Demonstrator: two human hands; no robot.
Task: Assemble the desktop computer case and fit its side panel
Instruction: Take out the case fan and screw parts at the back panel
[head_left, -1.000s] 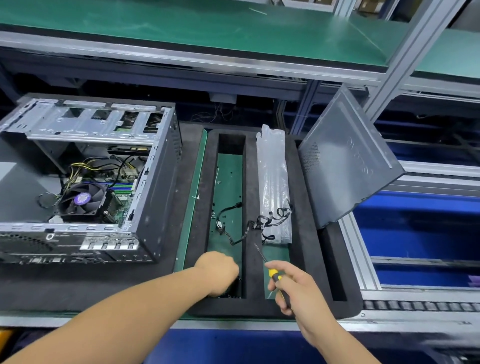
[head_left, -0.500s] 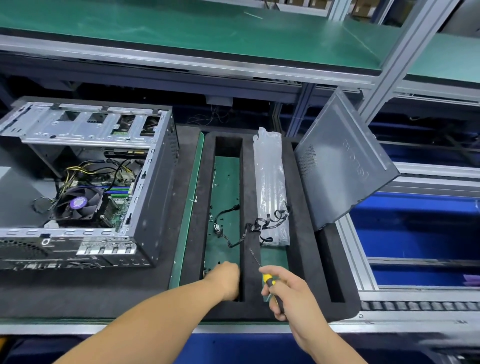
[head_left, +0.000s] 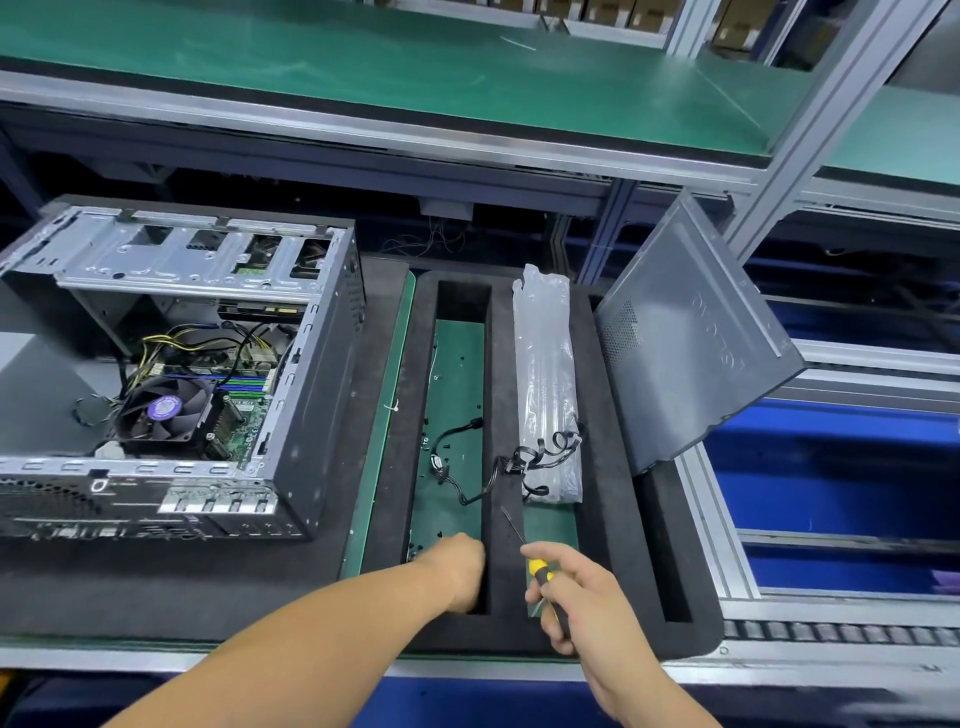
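A: Where is the open computer case (head_left: 171, 374) sitting?
B: At nine o'clock on the desk (head_left: 311, 587); the side panel (head_left: 691, 343) is leaning at two o'clock.
A: And the hands?
B: The right hand (head_left: 582, 597) is gripping a screwdriver (head_left: 537, 566); the left hand (head_left: 460, 571) is reaching into the foam tray (head_left: 608, 415), fingers hidden, so I cannot tell.

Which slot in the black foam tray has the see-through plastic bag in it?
The middle slot, between the left slot where the left hand reaches and the narrow right slot. Only it holds the clear bag.
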